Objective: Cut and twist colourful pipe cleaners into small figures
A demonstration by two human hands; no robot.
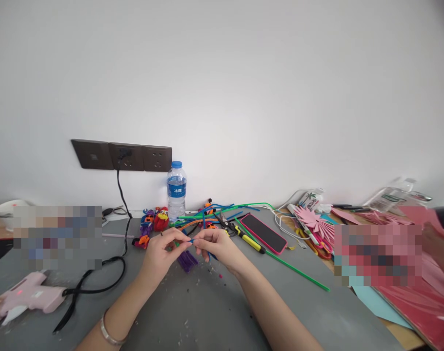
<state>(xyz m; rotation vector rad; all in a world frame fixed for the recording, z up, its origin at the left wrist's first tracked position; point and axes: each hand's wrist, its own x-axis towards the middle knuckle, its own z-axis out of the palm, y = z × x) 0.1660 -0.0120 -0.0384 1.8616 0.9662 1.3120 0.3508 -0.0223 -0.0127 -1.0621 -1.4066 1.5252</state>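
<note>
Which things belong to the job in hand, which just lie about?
Likely the job: blue pipe cleaner pinched by left hand and right hand; long green pipe cleaner; yellow-handled pliers.
Likely just lying about: smartphone; blue-capped water bottle; pink paper fan.

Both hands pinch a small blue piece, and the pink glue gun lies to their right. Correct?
Wrong side: the head view shows the pink glue gun lying to their left. The left hand and right hand do pinch a small blue piece.

A plain, softly lit white wall [244, 97] carries a dark socket panel [126, 157] above the grey bench [339, 319].
</note>
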